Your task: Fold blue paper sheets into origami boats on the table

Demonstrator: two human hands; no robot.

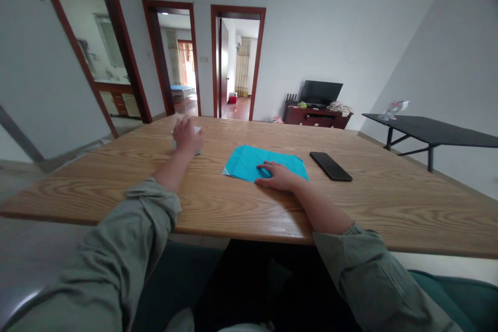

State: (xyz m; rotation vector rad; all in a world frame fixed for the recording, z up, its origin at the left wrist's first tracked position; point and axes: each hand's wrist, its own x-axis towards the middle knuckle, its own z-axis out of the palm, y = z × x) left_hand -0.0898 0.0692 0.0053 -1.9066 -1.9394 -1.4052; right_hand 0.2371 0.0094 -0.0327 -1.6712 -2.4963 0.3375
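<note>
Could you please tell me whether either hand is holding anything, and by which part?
The right hand lies flat on the blue paper, not gripping it. The left hand covers a small pale object; whether it grips cannot be told.

Home, a flat by the look of it. Bed [181, 88] with a blue cover through the left doorway [171, 57], curtains [243, 66] past the right one. Flat-screen TV [320, 92] on a low dark wood cabinet [317, 119]. Wood-grain table [369, 202] mid-room, black folding table [431, 131] by the wall.
</note>
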